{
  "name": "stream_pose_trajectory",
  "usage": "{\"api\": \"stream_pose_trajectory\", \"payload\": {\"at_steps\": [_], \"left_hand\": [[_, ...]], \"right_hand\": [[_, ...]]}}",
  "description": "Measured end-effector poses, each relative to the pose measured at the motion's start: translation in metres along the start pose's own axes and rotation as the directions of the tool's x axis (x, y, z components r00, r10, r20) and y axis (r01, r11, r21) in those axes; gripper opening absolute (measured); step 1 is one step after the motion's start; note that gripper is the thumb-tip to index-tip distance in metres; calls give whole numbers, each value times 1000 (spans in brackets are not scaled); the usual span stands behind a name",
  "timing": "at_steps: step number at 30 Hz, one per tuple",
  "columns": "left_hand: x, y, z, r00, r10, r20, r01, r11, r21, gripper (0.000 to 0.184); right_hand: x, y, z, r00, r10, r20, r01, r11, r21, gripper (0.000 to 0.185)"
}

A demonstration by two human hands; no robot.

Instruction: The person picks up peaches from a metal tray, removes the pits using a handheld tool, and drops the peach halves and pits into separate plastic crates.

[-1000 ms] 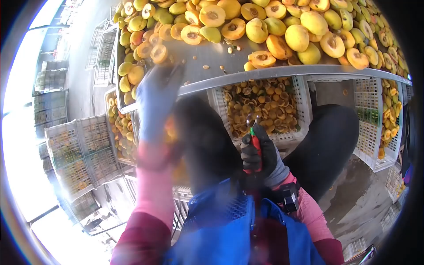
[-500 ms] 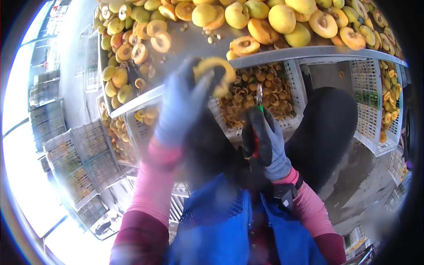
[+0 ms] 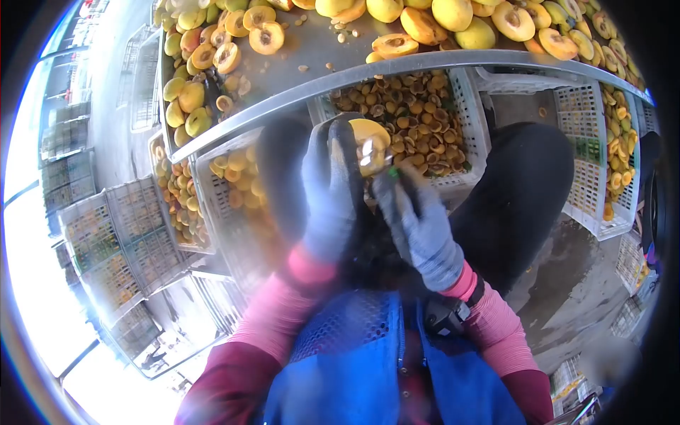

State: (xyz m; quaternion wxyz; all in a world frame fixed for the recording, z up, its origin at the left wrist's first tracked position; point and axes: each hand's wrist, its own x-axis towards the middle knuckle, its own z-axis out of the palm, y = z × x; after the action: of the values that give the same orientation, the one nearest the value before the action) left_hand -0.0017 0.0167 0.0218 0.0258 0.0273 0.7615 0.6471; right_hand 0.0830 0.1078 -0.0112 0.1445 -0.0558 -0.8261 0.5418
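Yellow fruit [image 3: 370, 129] sits in the left grip [image 3: 329, 188], a little above the middle of the frame. It is by the fingertips, on the right side of the bent fingers, and part of it sticks out past them. The right grip [image 3: 421, 223] is wrapped around a small tool [image 3: 393, 172] with a bit of green on it. Its shiny tip [image 3: 369, 154] lies over the front of the fruit, but blur hides whether they touch. Just past the hands is a white crate [image 3: 473, 113] full of fruit pieces [image 3: 428, 127]. Across the top of the frame, a metal bench [image 3: 283, 67] carries lots more fruit [image 3: 453, 18], some cut open. At the right of the frame stands another crate [image 3: 576, 156] with fruit in it.
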Motion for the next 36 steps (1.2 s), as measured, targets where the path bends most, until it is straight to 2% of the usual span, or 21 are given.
{"api": "stream_pose_trajectory", "payload": {"at_steps": [2,5,6,8,10,14,18,22,25,27,29,30,32,33,35,36], "left_hand": [[-14,-3,-5,993,89,76,-108,947,304,30],[-20,-3,2,999,44,-13,-43,994,100,38],[-21,-2,6,976,215,-26,-203,949,242,34],[-21,-1,7,926,378,-4,-352,866,354,33],[-21,-1,5,923,386,4,-366,873,322,33],[-19,0,9,899,438,-6,-413,852,322,34],[-17,2,11,903,429,-9,-415,877,243,34],[-15,-4,12,893,449,26,-437,854,283,33],[-16,-13,8,930,364,42,-366,917,157,28],[-15,-11,6,971,229,71,-234,970,73,26],[-14,-6,5,990,94,108,-94,996,-10,25],[-13,-4,4,991,28,131,-21,999,-50,24],[-6,0,-2,970,-67,232,84,994,-65,25],[-2,1,-8,947,-96,305,112,993,-36,32],[1,-11,-15,924,107,368,-137,989,54,41],[1,-19,-18,892,203,404,-261,961,93,45]], "right_hand": [[-2,-15,-4,996,57,62,-57,998,3,20],[-3,-24,-7,998,54,37,-56,997,45,19],[-5,-25,-6,999,37,20,-39,997,65,19],[-5,-28,-6,999,41,-3,-41,994,100,19],[-4,-33,-10,996,86,-10,-84,988,131,19],[-7,-28,-6,999,-25,-48,30,994,107,18],[-7,-24,-3,997,-23,-73,37,981,188,18],[-1,-32,-16,995,97,-22,-89,967,240,19],[-3,-29,-15,984,177,17,-174,934,313,20],[-6,-26,-16,971,226,78,-239,893,382,22],[-13,-19,-13,980,180,84,-196,942,273,26],[-20,-12,-6,992,108,61,-114,986,119,27],[-22,-6,-5,997,27,73,-29,999,30,30],[-18,-5,-7,995,21,96,-31,994,102,31],[-17,-6,-5,984,134,121,-169,914,368,32],[-17,-9,-7,950,250,186,-310,822,479,30]]}}
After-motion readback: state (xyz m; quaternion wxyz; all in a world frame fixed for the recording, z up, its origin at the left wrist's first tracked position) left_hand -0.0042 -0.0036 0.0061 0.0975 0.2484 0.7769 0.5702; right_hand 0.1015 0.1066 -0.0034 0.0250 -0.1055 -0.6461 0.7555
